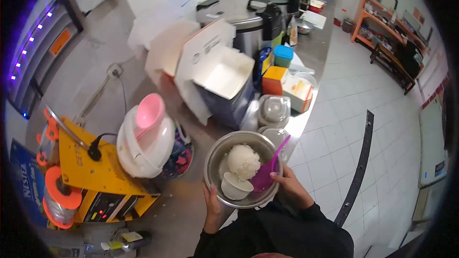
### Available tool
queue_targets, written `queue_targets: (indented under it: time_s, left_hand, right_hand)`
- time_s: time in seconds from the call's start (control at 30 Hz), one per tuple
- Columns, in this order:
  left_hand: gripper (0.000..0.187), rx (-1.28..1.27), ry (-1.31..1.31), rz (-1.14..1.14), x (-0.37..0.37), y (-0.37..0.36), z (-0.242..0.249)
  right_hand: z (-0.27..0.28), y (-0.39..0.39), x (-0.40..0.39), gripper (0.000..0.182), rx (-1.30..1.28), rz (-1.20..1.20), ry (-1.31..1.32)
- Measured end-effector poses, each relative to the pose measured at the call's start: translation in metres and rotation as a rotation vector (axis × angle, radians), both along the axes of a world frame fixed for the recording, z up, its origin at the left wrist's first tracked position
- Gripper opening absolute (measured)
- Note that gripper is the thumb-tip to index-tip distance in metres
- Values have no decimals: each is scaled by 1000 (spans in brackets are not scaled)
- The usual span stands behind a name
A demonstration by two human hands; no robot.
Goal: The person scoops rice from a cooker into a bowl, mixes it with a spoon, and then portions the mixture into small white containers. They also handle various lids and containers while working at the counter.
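Note:
Between my two hands is a round metal bowl [210, 155], held in front of my body close to the counter's edge. My left hand [212, 202] grips its near left side, fingers against the outer wall. On the right side, my right hand [291, 186] is closed on the rim, with the thumb near a purple rice paddle [263, 177]. Inside the bowl lie a mound of white rice [243, 161] and a small white cup [236, 187], tipped on its side. The paddle's handle sticks up over the right rim.
A white rice cooker [143, 148] with a pink ladle [150, 109] on top stands left, beside a yellow sealing machine [95, 162]. Behind the bowl are clear plastic containers [274, 109] and an open box [224, 74]. Large metal cookers [236, 11] stand farther back; tiled floor [330, 138] lies right.

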State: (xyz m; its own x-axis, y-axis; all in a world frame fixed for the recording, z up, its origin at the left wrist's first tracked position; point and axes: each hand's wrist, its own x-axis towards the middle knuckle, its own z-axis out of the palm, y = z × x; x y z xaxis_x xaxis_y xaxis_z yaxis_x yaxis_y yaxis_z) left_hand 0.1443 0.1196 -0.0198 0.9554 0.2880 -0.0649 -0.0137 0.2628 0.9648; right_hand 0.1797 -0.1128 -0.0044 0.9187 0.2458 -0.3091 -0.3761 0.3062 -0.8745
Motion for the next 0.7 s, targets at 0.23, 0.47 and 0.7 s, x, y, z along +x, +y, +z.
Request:
queue_targets:
  time_s: [0.23,0.47,0.7]
  left_hand:
    - [47,109,-221,-352,104,-163,27]
    - [39,-97,-82,-318,174,-330,-5]
    - [28,-23,2,-405,298,-443,-35]
  right_hand:
    - [6,-163,42,42,-23,-373,-157]
    - [-16,-329,124,42,22,-539,-132]
    - [-80,-447,324,42,27,-538,-111]
